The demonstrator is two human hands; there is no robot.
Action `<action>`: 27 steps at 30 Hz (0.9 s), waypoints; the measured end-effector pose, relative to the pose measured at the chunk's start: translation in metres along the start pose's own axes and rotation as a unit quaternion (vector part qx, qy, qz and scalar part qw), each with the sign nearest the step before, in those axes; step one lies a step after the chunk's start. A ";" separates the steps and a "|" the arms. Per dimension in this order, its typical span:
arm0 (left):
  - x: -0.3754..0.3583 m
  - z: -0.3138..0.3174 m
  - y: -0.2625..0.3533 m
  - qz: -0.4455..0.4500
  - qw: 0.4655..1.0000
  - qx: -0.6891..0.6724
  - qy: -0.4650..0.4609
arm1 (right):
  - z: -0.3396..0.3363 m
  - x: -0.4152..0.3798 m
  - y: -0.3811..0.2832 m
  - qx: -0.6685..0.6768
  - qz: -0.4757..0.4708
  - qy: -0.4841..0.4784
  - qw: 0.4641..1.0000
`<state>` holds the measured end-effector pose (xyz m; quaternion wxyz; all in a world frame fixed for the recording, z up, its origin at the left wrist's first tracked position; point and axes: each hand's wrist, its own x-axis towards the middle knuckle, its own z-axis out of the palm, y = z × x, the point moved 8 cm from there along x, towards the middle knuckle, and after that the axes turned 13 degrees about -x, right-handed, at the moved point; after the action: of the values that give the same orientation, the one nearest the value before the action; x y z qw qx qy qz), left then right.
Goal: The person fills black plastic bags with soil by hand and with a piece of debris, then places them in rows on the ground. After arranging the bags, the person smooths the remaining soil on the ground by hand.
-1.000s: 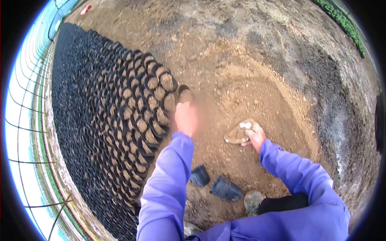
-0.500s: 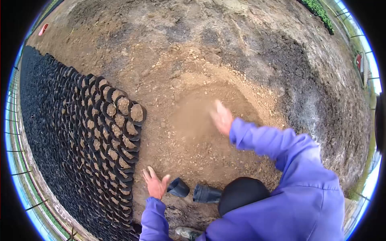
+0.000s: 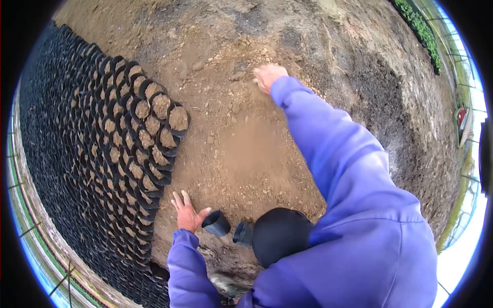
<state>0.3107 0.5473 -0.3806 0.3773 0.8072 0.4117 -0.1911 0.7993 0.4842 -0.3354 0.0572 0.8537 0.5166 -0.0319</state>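
My left hand (image 3: 189, 213) is open, fingers spread, low over bare soil beside the rows of filled bags. Just right of its thumb is a black plastic planting bag (image 3: 216, 223), its dark mouth showing. A second black bag (image 3: 243, 233) lies further right, partly hidden by a black rounded shape (image 3: 282, 237) in front of my body. My right hand (image 3: 269, 77) reaches far forward to the loose brown soil (image 3: 251, 143). Its fingers are curled downward and close together; whatever they hold, if anything, is hidden.
Tightly packed black bags filled with soil (image 3: 178, 118) cover the left side, their edge close to my left hand. Darker soil (image 3: 380, 97) lies to the right. Green plants (image 3: 418, 31) line the far right, and a red object (image 3: 461, 117) lies near the right border.
My right hand has moved forward, away from my body, from the middle of the loose soil to its far side, and its fingers have curled. My left hand stays open near the bags.
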 end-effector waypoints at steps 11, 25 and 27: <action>0.002 -0.010 0.007 -0.042 0.999 -0.001 -0.009 | -0.044 -0.065 -0.104 0.040 -0.080 -0.153 0.984; 0.003 0.003 0.000 0.005 1.000 0.001 -0.015 | 0.041 -0.221 -0.130 0.005 -0.093 -0.221 0.971; 0.005 0.003 -0.006 0.005 1.000 0.016 -0.019 | 0.046 -0.224 -0.140 0.027 -0.105 -0.355 0.929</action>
<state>0.3089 0.5500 -0.3877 0.3724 0.8115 0.3977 -0.2110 0.5719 0.3456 -0.3641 0.2095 0.7291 0.5480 -0.3525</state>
